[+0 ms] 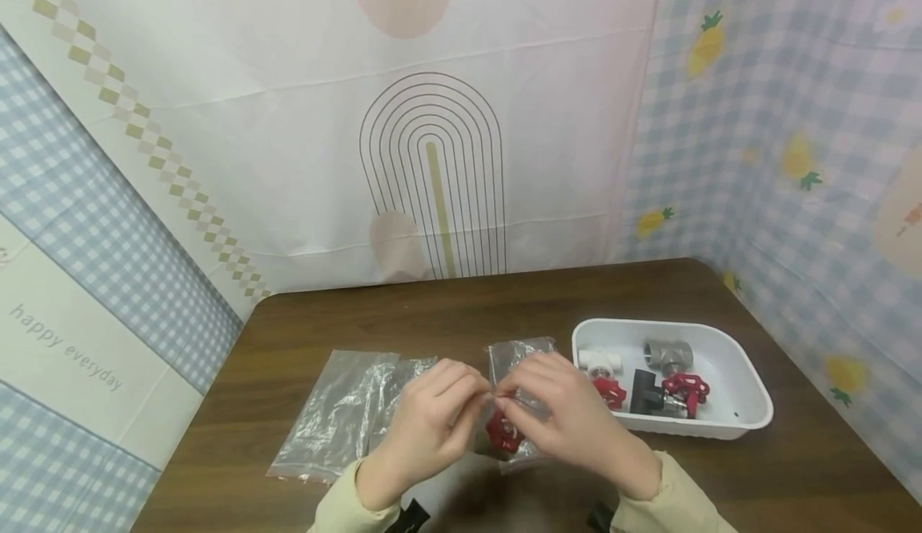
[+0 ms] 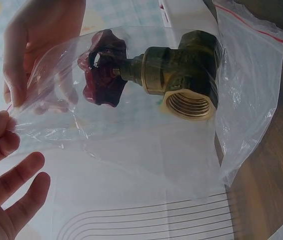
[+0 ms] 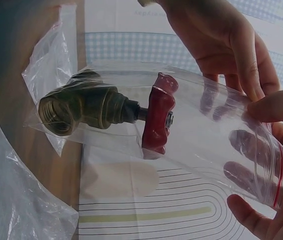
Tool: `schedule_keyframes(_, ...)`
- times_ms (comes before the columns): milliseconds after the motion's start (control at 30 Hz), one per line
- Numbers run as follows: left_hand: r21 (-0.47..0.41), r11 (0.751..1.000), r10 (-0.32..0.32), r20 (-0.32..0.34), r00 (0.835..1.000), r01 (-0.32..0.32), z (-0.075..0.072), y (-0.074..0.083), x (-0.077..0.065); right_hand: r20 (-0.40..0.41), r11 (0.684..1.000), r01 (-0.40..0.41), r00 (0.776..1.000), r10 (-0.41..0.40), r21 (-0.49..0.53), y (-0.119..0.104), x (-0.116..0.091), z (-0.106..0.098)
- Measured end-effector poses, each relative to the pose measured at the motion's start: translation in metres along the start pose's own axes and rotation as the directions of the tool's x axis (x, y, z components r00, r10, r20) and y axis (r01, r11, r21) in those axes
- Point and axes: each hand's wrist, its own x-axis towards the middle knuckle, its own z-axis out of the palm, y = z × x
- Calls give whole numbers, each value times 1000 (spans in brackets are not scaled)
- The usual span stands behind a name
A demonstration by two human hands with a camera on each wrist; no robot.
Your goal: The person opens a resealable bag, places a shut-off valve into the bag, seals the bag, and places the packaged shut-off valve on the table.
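A clear zip bag (image 3: 201,132) with a red seal line hangs upright between my two hands. Inside it lies a brass gate valve (image 2: 181,72) with a threaded port and a red handwheel (image 1: 503,431). My left hand (image 1: 437,411) pinches the top of the bag between thumb and forefinger. On the other side of the opening, my right hand (image 1: 569,409) pinches the same edge, its fingertips close to the left ones. In the right wrist view, several of the right fingers show through the plastic. The bag is held over the table's front part.
Flat clear bags (image 1: 334,417) lie on the brown table (image 1: 432,317) to the left, and another bag (image 1: 520,350) lies behind my hands. At right stands a white tray (image 1: 752,405) holding a white fitting (image 1: 599,361), a grey tee (image 1: 670,354), a black tee (image 1: 643,393) and red handwheels.
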Motion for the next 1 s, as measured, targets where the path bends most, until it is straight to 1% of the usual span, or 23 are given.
schedule_keyframes(133,6,1000,-2,-10,1000,2,-1,0,0,1,1000,-1,1000,1,-9,0,0,-1)
schedule_keyframes(467,4,1000,-2,-26,1000,2,-3,-2,1,35,999,-33,999,34,-35,2,-3,-6)
schedule_keyframes(700,15,1000,-19,-26,999,19,-4,-3,0,42,997,-56,997,58,-45,2,-4,-8)
schedule_keyframes(1000,14,999,-35,-45,998,36,-8,-4,1,38,998,-44,998,46,-46,4,-5,-9)
